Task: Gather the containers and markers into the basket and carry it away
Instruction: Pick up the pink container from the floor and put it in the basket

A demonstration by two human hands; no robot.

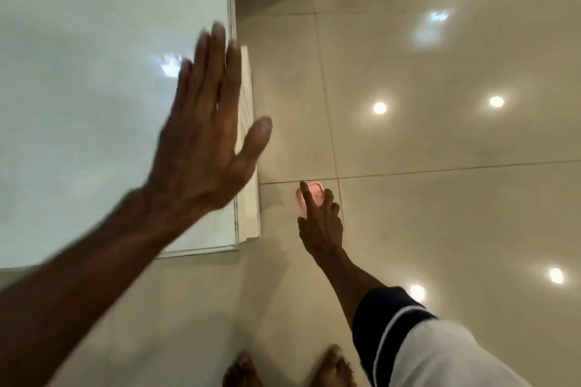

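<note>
Pink plastic container (309, 198) low over floor tiles (440, 229), right hand (320, 223) reaching down on it, fingers (305, 195) spread over lid; whether lifted or merely touched, cannot tell. Left hand (204, 141) flat, wide open, holding nothing, above white table (94, 104) edge. Advice: wrap fingers round both long sides, lift level. Count: one container, no markers, no basket visible, two bare feet (242, 371).

Right hand (320, 223) on pink container (309, 198) (floor); left hand (204, 141) spread flat
</note>
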